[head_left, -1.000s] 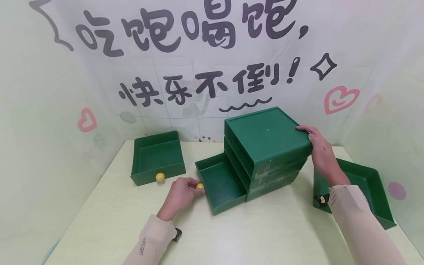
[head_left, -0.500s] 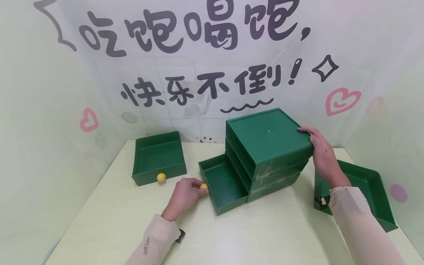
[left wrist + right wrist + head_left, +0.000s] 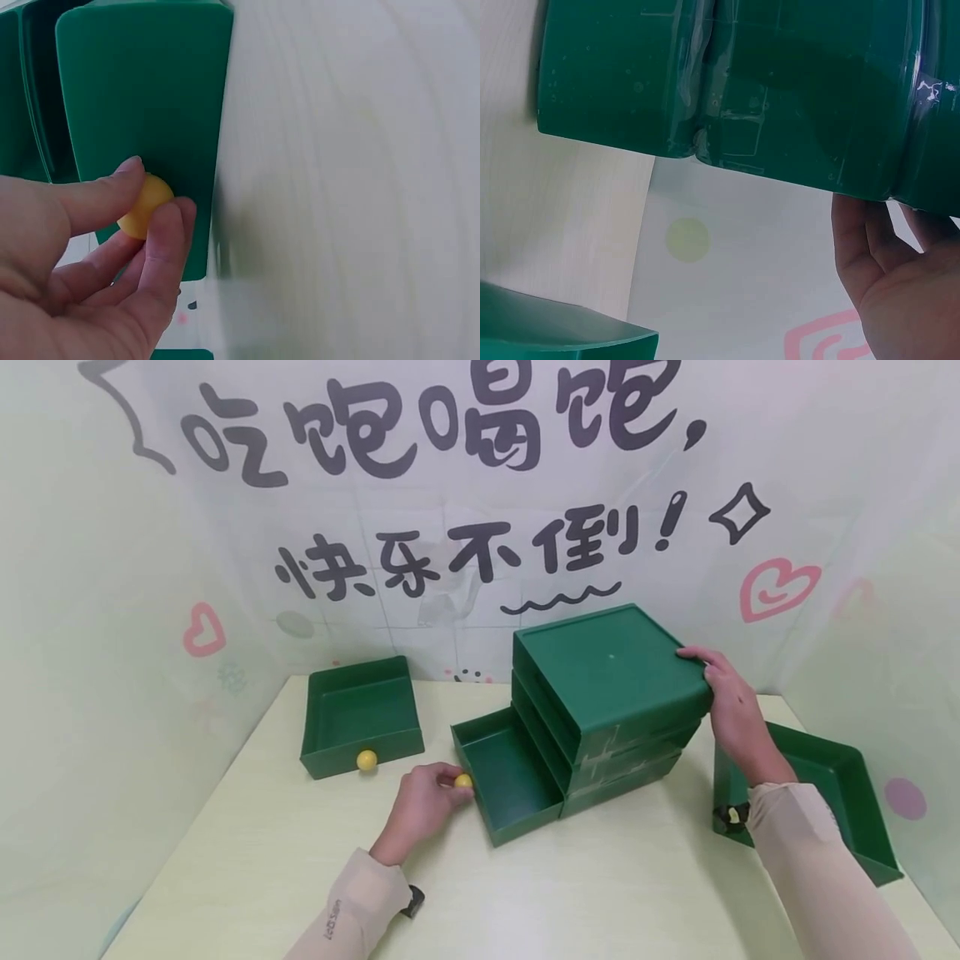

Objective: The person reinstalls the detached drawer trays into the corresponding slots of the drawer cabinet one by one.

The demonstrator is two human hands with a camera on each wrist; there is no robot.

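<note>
A green drawer cabinet (image 3: 611, 672) with stacked tiers stands on the table, its open side facing left. From its lowest tier a green drawer (image 3: 510, 772) sticks out to the left, with nothing in it. My left hand (image 3: 423, 802) pinches the yellow ball-shaped knob (image 3: 144, 206) on that drawer's front between thumb and fingers. The tiers above it gape without drawers. At the cabinet's upper right edge, my right hand (image 3: 731, 710) grips the side; in the right wrist view its bent fingers (image 3: 855, 232) pass behind the edge, where their tips are hidden.
A loose green drawer (image 3: 360, 747) with a yellow knob (image 3: 367, 761) lies at the back left of the table (image 3: 600, 893). Another loose drawer (image 3: 840, 777) lies at the right, partly behind my right forearm. A printed cloth wall (image 3: 420, 635) closes off the back.
The lowest drawer has slid slightly right, into the cabinet, with my left hand on its knob. My right hand keeps its hold on the cabinet. The whole view has shifted a little.
</note>
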